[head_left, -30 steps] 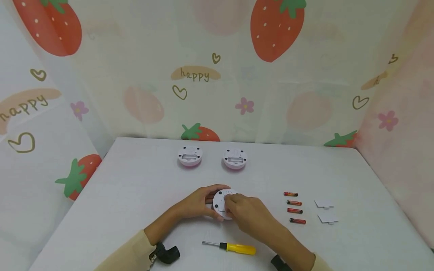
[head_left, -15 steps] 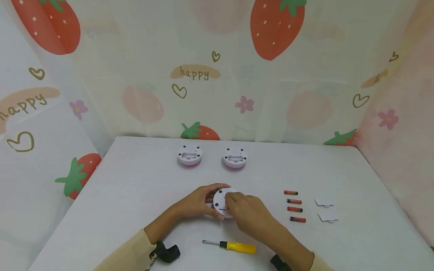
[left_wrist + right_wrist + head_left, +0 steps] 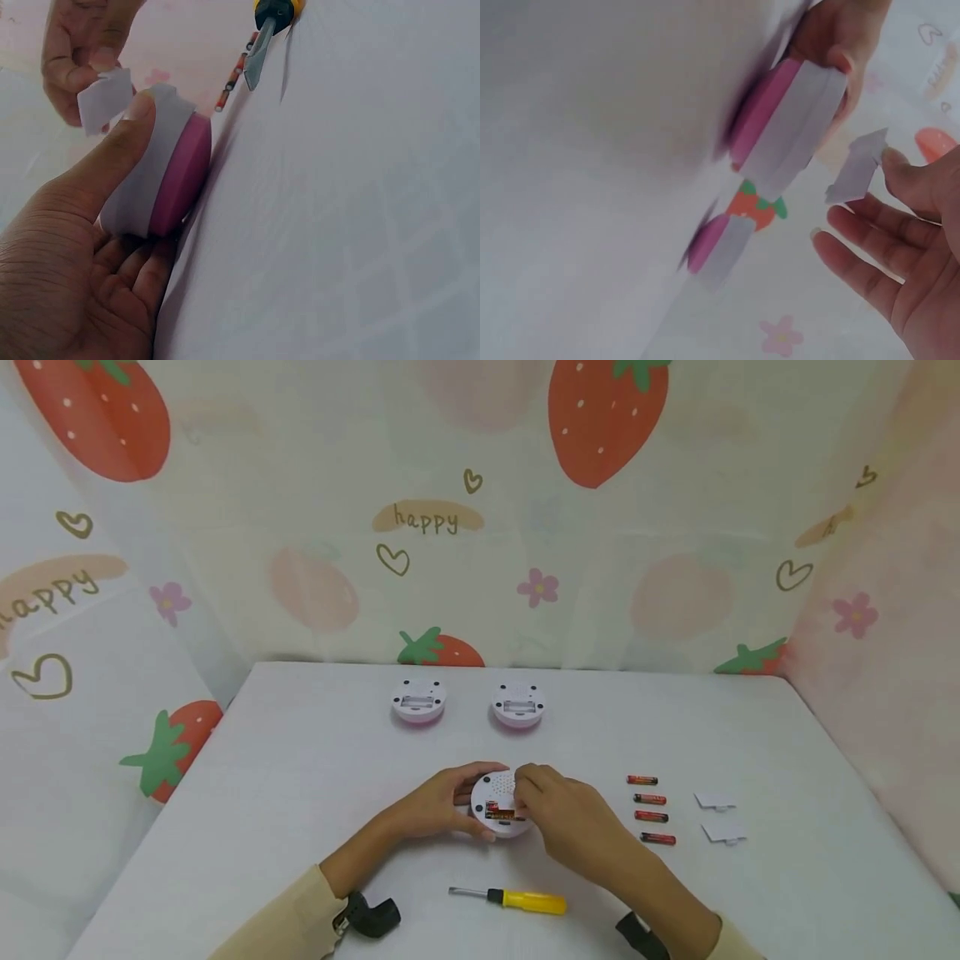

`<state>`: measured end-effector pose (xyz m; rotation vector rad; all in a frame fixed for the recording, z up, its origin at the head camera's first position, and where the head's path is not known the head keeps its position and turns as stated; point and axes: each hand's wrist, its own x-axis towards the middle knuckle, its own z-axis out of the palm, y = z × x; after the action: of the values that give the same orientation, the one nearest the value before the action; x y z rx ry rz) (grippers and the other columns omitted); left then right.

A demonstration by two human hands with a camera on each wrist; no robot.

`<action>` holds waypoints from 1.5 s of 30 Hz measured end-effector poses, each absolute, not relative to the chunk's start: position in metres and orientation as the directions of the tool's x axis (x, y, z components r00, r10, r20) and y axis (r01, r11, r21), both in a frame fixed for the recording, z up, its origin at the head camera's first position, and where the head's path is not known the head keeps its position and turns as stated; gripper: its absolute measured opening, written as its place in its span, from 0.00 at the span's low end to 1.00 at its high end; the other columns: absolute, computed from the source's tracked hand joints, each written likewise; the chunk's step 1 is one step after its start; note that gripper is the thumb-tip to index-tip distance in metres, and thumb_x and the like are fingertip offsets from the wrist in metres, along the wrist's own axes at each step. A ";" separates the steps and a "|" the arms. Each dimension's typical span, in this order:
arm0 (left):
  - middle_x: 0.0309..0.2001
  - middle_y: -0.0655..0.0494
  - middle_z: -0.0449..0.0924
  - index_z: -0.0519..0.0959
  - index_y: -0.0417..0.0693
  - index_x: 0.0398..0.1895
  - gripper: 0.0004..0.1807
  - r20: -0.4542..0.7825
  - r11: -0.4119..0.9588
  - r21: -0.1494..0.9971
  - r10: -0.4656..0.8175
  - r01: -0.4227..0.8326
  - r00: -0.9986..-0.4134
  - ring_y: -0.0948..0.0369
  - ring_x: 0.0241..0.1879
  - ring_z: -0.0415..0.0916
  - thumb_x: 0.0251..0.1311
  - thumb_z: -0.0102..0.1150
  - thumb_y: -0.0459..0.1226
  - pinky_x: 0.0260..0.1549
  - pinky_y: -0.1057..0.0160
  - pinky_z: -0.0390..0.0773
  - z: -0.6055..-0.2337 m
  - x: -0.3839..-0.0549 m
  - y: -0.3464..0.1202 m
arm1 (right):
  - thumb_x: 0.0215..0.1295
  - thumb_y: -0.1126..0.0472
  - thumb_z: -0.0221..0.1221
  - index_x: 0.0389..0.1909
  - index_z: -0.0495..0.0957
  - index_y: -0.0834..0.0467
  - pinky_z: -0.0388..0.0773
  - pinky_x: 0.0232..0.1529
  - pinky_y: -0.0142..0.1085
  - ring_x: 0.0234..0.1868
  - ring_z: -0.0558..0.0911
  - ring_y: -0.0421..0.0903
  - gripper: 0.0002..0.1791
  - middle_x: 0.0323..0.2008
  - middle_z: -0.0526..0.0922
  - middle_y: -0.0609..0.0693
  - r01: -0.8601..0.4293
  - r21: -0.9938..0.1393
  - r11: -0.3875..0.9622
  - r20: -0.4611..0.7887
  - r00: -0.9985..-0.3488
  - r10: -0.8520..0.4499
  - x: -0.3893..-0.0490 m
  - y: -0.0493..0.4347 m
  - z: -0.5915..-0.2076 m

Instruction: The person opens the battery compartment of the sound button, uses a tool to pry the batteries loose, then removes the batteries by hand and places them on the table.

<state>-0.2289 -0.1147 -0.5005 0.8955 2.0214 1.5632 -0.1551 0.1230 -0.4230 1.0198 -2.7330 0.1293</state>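
A round device [image 3: 489, 787], white on its upturned side and pink beneath, rests on the table. My left hand [image 3: 435, 806] grips it round the rim, thumb at the near side. Its battery compartment is uncovered, with red and black batteries [image 3: 497, 811] inside; my right hand [image 3: 566, 822] hides the right end. Between thumb and fingers the right hand pinches a small white battery cover [image 3: 105, 101], held just above the device. In the right wrist view the battery cover [image 3: 857, 169] is apart from the device [image 3: 787, 127].
Two similar devices [image 3: 417, 702] stand upside down at the back, compartments uncovered. Several red batteries [image 3: 650, 799] lie in a column at right, beside two white covers [image 3: 723, 832]. A yellow-handled screwdriver [image 3: 525, 902] lies in front. Patterned cloth walls [image 3: 450, 585] enclose the back and sides.
My right hand has lifted the battery cover off the device and moved slightly up and right, exposing the batteries. The left hand keeps its hold on the device.
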 end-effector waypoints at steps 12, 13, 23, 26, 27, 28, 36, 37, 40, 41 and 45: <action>0.69 0.56 0.71 0.65 0.55 0.75 0.49 0.029 0.194 0.953 0.705 0.232 -0.709 0.59 0.64 0.73 0.48 0.81 0.36 0.64 0.65 0.72 -0.502 -0.230 -0.115 | 0.63 0.62 0.70 0.39 0.78 0.52 0.82 0.37 0.28 0.39 0.76 0.38 0.10 0.41 0.77 0.42 -0.588 0.035 0.808 0.295 -0.767 -0.570 -0.143 0.173 -0.430; 0.69 0.56 0.71 0.65 0.56 0.75 0.49 0.026 0.198 0.953 0.705 0.231 -0.709 0.59 0.64 0.73 0.48 0.81 0.36 0.64 0.65 0.72 -0.502 -0.229 -0.115 | 0.63 0.62 0.70 0.38 0.77 0.51 0.81 0.35 0.27 0.38 0.75 0.38 0.11 0.40 0.76 0.41 -0.585 0.031 0.810 0.301 -0.768 -0.566 -0.140 0.178 -0.432; 0.68 0.56 0.71 0.65 0.55 0.75 0.50 0.031 0.197 0.951 0.707 0.238 -0.707 0.60 0.63 0.74 0.48 0.81 0.36 0.63 0.65 0.73 -0.502 -0.227 -0.113 | 0.82 0.47 0.41 0.37 0.76 0.53 0.74 0.25 0.24 0.32 0.73 0.37 0.21 0.36 0.74 0.41 -0.660 0.037 0.751 0.467 -0.653 -0.597 -0.127 0.234 -0.441; 0.68 0.56 0.71 0.65 0.55 0.75 0.50 0.031 0.196 0.952 0.706 0.237 -0.708 0.60 0.63 0.74 0.48 0.81 0.36 0.63 0.66 0.73 -0.502 -0.227 -0.113 | 0.83 0.44 0.27 0.35 0.75 0.52 0.69 0.21 0.22 0.30 0.72 0.36 0.29 0.36 0.74 0.41 -0.659 0.051 0.751 0.490 -0.639 -0.593 -0.124 0.247 -0.446; 0.68 0.57 0.71 0.65 0.55 0.75 0.50 0.029 0.197 0.952 0.705 0.235 -0.709 0.60 0.63 0.74 0.48 0.81 0.36 0.63 0.66 0.73 -0.502 -0.228 -0.113 | 0.83 0.44 0.27 0.35 0.74 0.52 0.67 0.20 0.22 0.30 0.72 0.35 0.30 0.36 0.74 0.41 -0.655 0.053 0.754 0.493 -0.639 -0.590 -0.123 0.251 -0.448; 0.68 0.57 0.71 0.65 0.56 0.75 0.49 0.028 0.199 0.951 0.704 0.235 -0.710 0.61 0.63 0.74 0.48 0.81 0.36 0.64 0.66 0.73 -0.502 -0.228 -0.114 | 0.83 0.44 0.26 0.34 0.74 0.52 0.67 0.19 0.22 0.29 0.71 0.35 0.30 0.35 0.74 0.41 -0.653 0.056 0.756 0.493 -0.640 -0.589 -0.121 0.255 -0.450; 0.69 0.58 0.71 0.66 0.56 0.75 0.49 0.023 0.201 0.953 0.700 0.227 -0.714 0.61 0.65 0.72 0.48 0.81 0.35 0.64 0.66 0.72 -0.501 -0.229 -0.115 | 0.78 0.50 0.52 0.36 0.75 0.49 0.66 0.19 0.24 0.27 0.66 0.32 0.11 0.36 0.71 0.37 -0.569 0.019 0.822 0.376 -0.758 -0.533 -0.111 0.286 -0.456; 0.69 0.59 0.71 0.66 0.56 0.75 0.49 0.020 0.203 0.953 0.700 0.225 -0.714 0.61 0.66 0.72 0.48 0.81 0.35 0.64 0.66 0.72 -0.501 -0.229 -0.115 | 0.78 0.50 0.53 0.35 0.75 0.49 0.66 0.19 0.24 0.27 0.66 0.32 0.11 0.36 0.71 0.36 -0.564 0.022 0.825 0.379 -0.759 -0.529 -0.110 0.290 -0.457; 0.69 0.60 0.71 0.66 0.57 0.74 0.49 0.014 0.207 0.953 0.701 0.222 -0.713 0.62 0.65 0.72 0.48 0.81 0.35 0.64 0.66 0.72 -0.501 -0.229 -0.115 | 0.81 0.42 0.40 0.35 0.75 0.48 0.66 0.19 0.25 0.27 0.67 0.31 0.21 0.35 0.70 0.36 -0.548 0.024 0.836 0.392 -0.764 -0.512 -0.106 0.301 -0.459; 0.69 0.60 0.71 0.66 0.57 0.75 0.49 0.014 0.206 0.953 0.702 0.223 -0.712 0.62 0.66 0.72 0.48 0.81 0.36 0.64 0.66 0.72 -0.501 -0.229 -0.115 | 0.80 0.39 0.33 0.35 0.74 0.48 0.65 0.18 0.25 0.27 0.66 0.30 0.26 0.35 0.70 0.35 -0.541 0.020 0.841 0.395 -0.768 -0.504 -0.105 0.305 -0.460; 0.69 0.59 0.70 0.65 0.57 0.75 0.49 0.014 0.207 0.953 0.703 0.223 -0.711 0.62 0.66 0.71 0.48 0.81 0.36 0.65 0.66 0.71 -0.501 -0.230 -0.115 | 0.80 0.40 0.35 0.35 0.74 0.47 0.65 0.18 0.26 0.27 0.65 0.29 0.24 0.35 0.70 0.35 -0.510 0.024 0.860 0.382 -0.790 -0.479 -0.103 0.320 -0.464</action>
<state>-0.2296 -0.1154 -0.5011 0.8590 2.0625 1.5162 -0.1030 0.3196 -0.4637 0.7352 -2.6548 0.1132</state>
